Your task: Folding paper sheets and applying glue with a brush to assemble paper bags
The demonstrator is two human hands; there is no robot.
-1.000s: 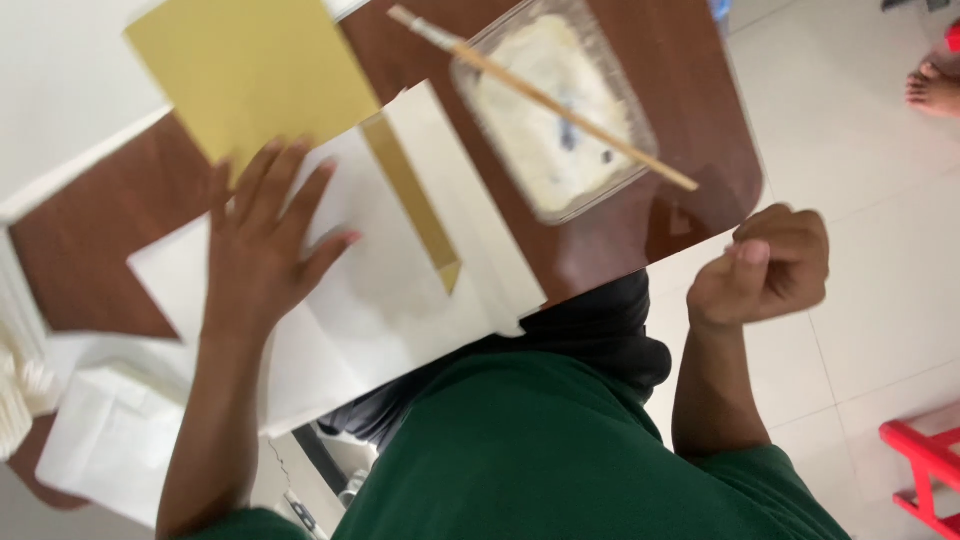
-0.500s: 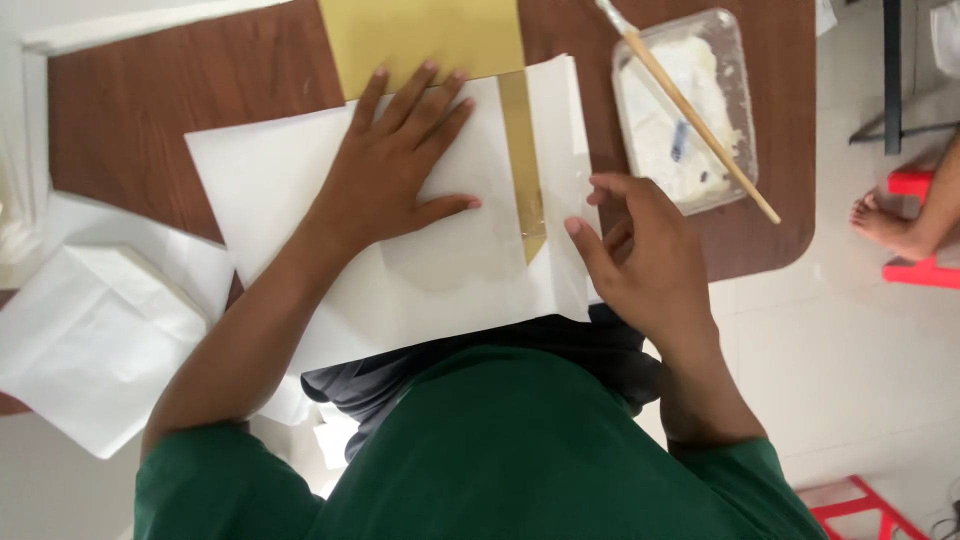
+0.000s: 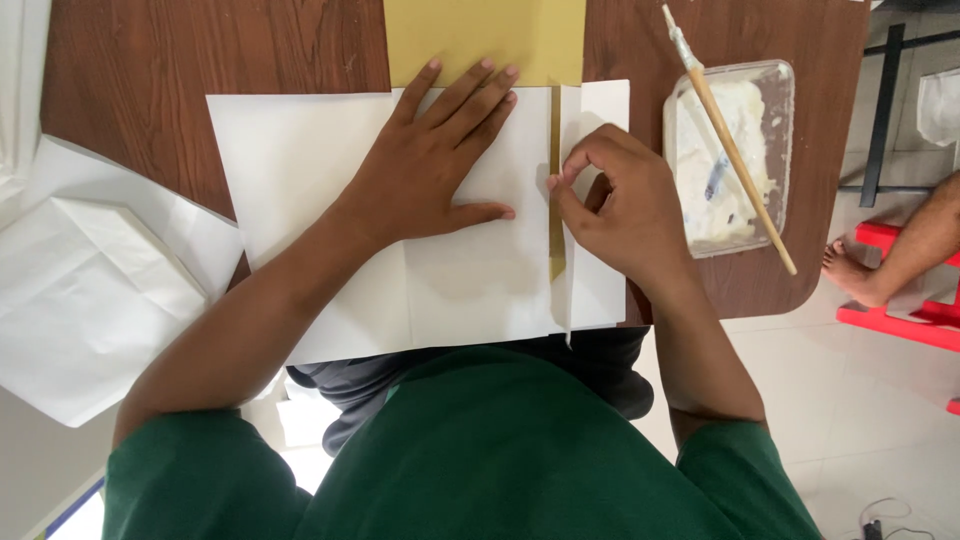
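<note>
Wooden table (image 3: 200, 60) bears white paper (image 3: 300, 200): left hand (image 3: 435, 165) fingers spread flat, right hand (image 3: 615, 200) fingers pinching its fold.

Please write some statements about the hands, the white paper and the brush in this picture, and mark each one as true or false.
1. The left hand lies flat on the white paper. True.
2. The right hand holds the brush. False: the brush rests across the clear plastic tray; the right hand pinches the paper's folded edge beside the yellow strip.
3. A yellow sheet shows beyond the white paper. True.
4. The tray stands left of the white paper. False: it stands on the right side of the wooden table.
5. More white paper lies at the left. True.
</note>
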